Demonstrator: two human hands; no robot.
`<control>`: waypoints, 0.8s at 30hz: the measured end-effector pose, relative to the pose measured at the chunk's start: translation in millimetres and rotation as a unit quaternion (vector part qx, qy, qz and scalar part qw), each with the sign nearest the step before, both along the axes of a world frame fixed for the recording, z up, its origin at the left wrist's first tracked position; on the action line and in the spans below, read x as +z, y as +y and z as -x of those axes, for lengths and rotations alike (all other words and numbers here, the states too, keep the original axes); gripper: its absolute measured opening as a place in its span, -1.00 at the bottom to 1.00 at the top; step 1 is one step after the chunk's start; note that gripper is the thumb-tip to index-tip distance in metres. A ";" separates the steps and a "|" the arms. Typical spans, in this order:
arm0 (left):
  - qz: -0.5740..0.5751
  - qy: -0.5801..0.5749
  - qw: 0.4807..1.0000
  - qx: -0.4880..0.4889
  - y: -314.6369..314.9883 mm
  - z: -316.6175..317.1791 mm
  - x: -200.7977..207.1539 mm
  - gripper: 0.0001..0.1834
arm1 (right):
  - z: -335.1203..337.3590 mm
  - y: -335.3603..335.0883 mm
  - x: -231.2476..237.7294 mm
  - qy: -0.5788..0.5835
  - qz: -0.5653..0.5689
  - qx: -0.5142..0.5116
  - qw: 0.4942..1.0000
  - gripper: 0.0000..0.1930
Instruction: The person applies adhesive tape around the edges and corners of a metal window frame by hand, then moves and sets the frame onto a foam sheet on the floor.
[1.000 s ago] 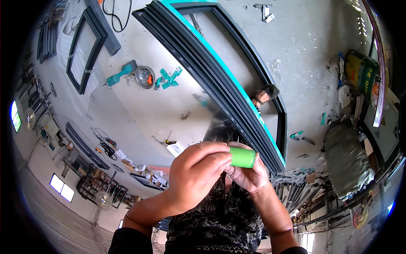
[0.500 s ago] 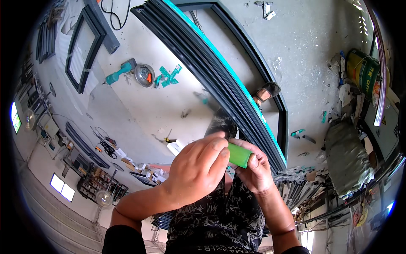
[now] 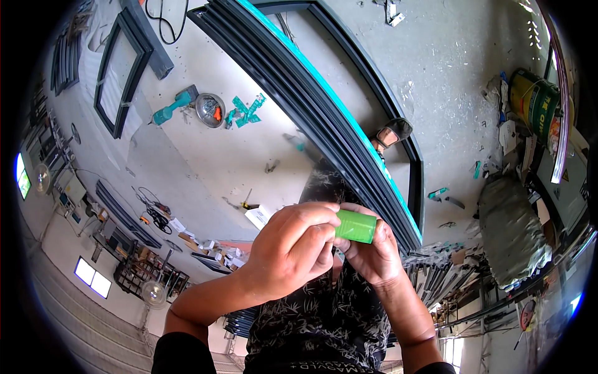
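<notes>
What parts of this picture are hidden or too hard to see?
Head view only:
- Green roll: its left end is covered by the left hand; the right hand hides its underside.
- Right hand's palm and fingertips: behind the roll and the left hand.
- Foot by the dark frame: partly hidden by the frame.
- Small tools on the floor: too small to identify.
- Right edge: bent and blurred by the lens.

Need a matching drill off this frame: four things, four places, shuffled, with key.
1. green roll
2. teal power tool
3. green paint can
4. long dark frame with a teal edge

A. far right, by the clutter
B. between both hands
C. floor at upper left, by a round metal dish
D. runs diagonally across the floor

Pairs: 1-B, 2-C, 3-A, 4-D
</notes>
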State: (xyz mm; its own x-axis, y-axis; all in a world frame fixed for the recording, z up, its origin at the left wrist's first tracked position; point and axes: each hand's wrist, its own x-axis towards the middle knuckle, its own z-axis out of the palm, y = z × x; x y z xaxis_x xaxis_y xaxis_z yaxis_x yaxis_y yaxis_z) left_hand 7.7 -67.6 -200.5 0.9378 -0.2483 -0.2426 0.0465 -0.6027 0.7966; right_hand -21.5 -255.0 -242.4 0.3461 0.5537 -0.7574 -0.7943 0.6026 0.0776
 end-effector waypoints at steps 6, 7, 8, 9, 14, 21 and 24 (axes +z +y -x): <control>-0.048 -0.012 0.999 0.005 -6.1 2.6 -2.9 -0.83 | -2.0 1.8 0.2 0.012 0.020 -0.002 1.000 -0.29; -0.038 0.009 0.999 0.014 -7.4 4.6 -3.8 -0.81 | -2.2 1.3 -1.1 0.015 0.015 -0.007 1.000 -0.30; -0.038 0.009 0.999 0.014 -8.3 7.3 -6.2 -0.81 | -2.9 1.1 -1.5 0.015 0.015 -0.007 1.000 -0.30; -0.027 0.031 0.999 0.016 -9.0 10.4 -9.0 -0.79 | -3.9 1.1 -1.6 0.013 0.015 -0.005 1.000 -0.30; 0.070 0.125 0.988 0.058 -9.8 18.3 -15.1 -0.74 | -2.0 -2.9 -2.4 0.026 0.010 0.000 1.000 -0.27; 0.051 0.200 0.978 0.031 -9.0 11.3 -13.0 -0.72 | 5.6 -6.9 -1.4 0.058 0.040 0.036 0.997 -0.20; 0.100 0.221 0.970 0.021 -3.8 7.3 -11.6 -0.81 | 7.5 -6.7 6.1 0.044 0.026 0.047 0.998 -0.16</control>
